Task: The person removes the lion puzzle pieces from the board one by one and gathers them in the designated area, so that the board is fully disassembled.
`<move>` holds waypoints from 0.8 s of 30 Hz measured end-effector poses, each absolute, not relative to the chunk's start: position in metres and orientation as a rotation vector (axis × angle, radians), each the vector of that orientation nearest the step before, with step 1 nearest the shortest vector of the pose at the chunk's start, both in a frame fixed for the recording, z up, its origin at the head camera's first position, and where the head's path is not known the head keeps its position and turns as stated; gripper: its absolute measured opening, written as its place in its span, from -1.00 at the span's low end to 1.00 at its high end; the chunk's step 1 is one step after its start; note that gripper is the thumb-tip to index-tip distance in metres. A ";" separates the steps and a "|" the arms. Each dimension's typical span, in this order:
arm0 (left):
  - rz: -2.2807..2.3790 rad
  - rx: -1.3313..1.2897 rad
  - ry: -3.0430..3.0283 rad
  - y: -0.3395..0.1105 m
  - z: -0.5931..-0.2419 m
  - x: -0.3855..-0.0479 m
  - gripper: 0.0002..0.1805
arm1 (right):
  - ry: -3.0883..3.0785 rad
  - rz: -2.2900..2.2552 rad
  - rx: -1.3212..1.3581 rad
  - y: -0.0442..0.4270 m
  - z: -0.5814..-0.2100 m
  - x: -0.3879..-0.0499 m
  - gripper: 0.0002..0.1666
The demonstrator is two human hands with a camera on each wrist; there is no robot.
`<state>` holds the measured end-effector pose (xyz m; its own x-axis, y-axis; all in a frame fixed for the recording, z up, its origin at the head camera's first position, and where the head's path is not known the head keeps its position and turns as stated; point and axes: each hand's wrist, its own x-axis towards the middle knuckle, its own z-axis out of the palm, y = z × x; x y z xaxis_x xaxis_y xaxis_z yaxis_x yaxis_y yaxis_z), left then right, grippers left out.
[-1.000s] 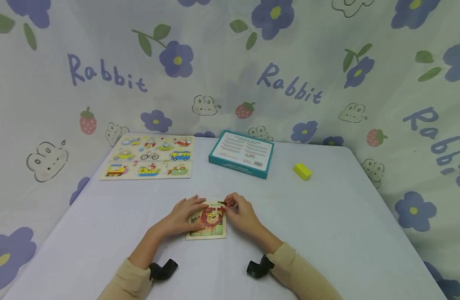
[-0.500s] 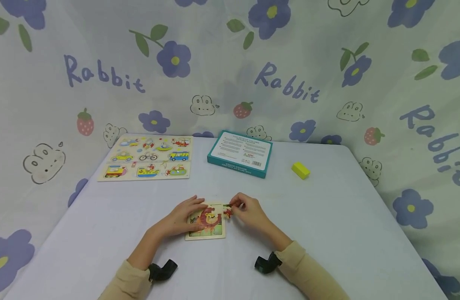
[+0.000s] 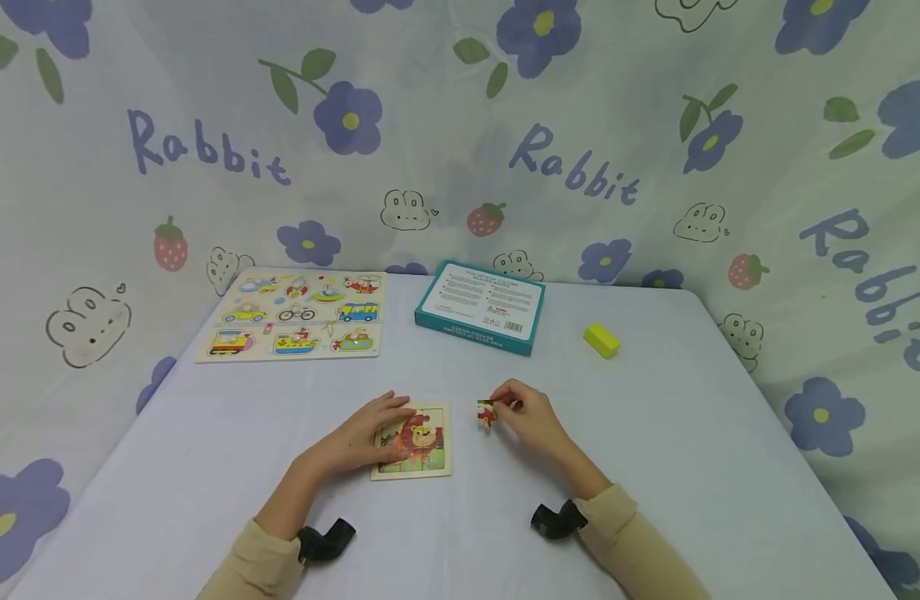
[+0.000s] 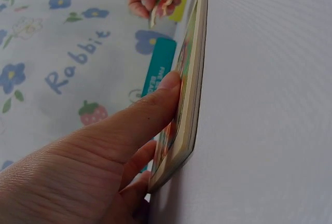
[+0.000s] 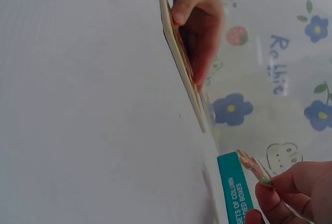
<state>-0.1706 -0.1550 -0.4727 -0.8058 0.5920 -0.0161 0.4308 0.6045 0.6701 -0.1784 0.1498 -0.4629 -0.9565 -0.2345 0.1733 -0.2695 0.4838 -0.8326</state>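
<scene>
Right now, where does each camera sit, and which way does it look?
Head: worn on the head; looks forward and down at the lion puzzle; left hand, right hand and sleeves show.
Left wrist: worn there; looks along the left hand to the lion puzzle, right hand at the top.
Right wrist: worn there; looks toward the puzzle piece in the right hand, left hand at the top.
Both wrist views share the teal box.

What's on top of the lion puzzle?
The left hand rests on the left part of the lion puzzle. You can see the lion's face and, at the far right corner, a bare patch. Anything under that hand is hidden.
</scene>
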 end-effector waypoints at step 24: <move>0.995 0.882 2.595 -0.156 -0.473 -0.171 -0.27 | -2.697 1.282 0.169 0.196 -0.479 -0.196 -0.91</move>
<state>-0.1711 -0.1562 -0.4732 -0.7938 0.6081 0.0044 0.4551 0.5893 0.6675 -0.1958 0.1956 -0.4785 -0.9823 -0.0372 0.1837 -0.1660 0.6281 -0.7602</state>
